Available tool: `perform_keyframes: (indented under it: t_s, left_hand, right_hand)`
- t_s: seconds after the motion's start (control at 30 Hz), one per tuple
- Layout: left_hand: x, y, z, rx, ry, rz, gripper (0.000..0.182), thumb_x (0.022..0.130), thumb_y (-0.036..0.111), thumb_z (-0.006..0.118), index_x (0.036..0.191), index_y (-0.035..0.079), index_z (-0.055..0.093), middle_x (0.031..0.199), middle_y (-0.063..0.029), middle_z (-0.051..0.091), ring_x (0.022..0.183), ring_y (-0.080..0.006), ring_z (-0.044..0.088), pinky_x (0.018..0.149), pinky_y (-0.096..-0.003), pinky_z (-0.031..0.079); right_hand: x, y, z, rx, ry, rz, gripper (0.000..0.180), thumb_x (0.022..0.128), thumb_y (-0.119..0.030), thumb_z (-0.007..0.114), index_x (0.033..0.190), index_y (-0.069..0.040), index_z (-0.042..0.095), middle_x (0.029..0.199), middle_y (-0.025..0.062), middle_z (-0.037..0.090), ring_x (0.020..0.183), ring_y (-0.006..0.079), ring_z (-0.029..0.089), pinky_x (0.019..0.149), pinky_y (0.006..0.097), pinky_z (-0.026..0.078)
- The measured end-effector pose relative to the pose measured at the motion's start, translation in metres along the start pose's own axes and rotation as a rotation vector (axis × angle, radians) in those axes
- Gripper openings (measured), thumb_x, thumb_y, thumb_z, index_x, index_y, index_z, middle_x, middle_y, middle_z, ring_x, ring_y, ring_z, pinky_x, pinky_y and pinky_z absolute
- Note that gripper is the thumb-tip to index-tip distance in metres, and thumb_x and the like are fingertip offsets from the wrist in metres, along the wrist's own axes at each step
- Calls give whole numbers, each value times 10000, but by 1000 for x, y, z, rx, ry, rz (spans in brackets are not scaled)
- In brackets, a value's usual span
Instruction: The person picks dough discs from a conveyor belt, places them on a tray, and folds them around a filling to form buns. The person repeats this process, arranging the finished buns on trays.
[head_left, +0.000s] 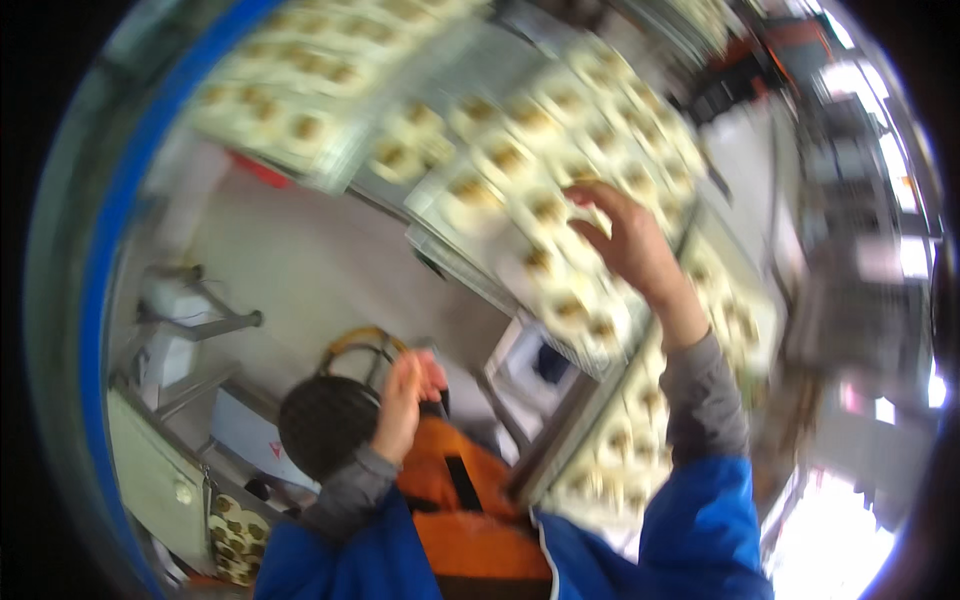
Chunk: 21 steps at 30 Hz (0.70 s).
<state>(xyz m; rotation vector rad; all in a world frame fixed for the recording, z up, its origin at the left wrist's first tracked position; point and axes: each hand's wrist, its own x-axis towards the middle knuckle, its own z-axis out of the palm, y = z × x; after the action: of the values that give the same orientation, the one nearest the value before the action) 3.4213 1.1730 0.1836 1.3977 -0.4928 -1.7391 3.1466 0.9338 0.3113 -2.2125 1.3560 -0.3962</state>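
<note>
Many pale round dough pieces with a brown filling (472, 196) lie in rows on a tray (442, 251) before me. Over these pieces reaches my right hand (630, 236), fingers and thumb curved apart; nothing is plainly seen between them. My left hand (409, 397) is near my body, above an orange apron (465, 480), with its fingers bent together. Blur hides whether it holds something small. A dark round object (330, 420) is beside the left wrist.
More filled dough pieces cover a tray (330, 161) at the upper left and the surface (615, 465) right of my body. A metal table edge (562, 435) runs between. Metal stand legs (225, 326) stand on the floor. Lower left, a container (238, 536) holds brown-topped pieces.
</note>
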Motion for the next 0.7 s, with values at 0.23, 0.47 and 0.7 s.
perform_keyframes:
  t_s: [0.23, 0.47, 0.7]
  left_hand:
    - [-62, -32, 116, 345, -434, 109, 248, 1072, 207, 456, 1217, 39, 566, 1026, -46, 641, 927, -114, 619, 797, -244, 488]
    - [-157, -112, 230, 745, -669, 183, 214, 976, 84, 602, 1169, -7, 585, 1012, -121, 674, 890, -197, 664, 802, -291, 536]
    - [-205, -199, 338, 1474, -838, 796, 570, 798, 239, 781, 1243, -25, 540, 1140, -170, 591, 1064, -318, 582, 860, -400, 496]
  right_hand:
    - [-371, 66, -67, -83, -41, 643, 328, 887, -70, 693, 1213, -61, 656, 1075, 133, 719, 950, 262, 704, 815, 368, 561]
    - [-589, 69, 6, 95, -91, 840, 218, 868, -120, 648, 1074, -73, 703, 958, 130, 720, 876, 313, 690, 762, 405, 540]
    - [-621, 68, 70, -91, 205, 727, 129, 835, -137, 650, 949, -88, 688, 878, 111, 675, 838, 334, 656, 740, 435, 529]
